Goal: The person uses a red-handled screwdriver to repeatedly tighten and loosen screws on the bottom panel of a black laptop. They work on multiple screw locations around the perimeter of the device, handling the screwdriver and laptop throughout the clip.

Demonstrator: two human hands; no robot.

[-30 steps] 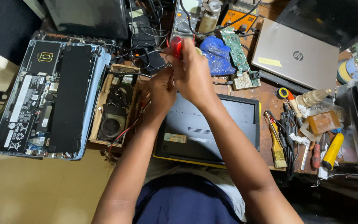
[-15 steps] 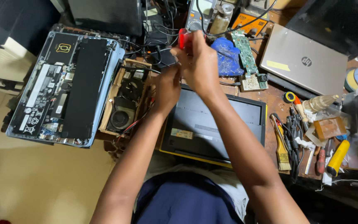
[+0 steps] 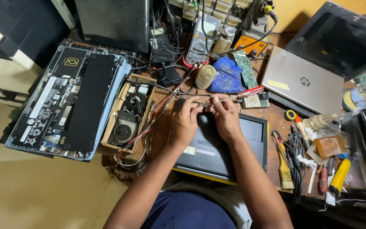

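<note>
Gripping a red-handled screwdriver [image 3: 234, 96], the right hand [image 3: 224, 116] met the left hand [image 3: 186, 118], its fingers pinched at the tip, above the dark laptop [image 3: 250, 140] at the workbench's [image 3: 276, 118] near edge.

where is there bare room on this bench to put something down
Free: the dark laptop's underside right of the right hand, and the closed silver laptop's lid. Crowded: cables around the multimeter and tools by the yellow brush.
</note>
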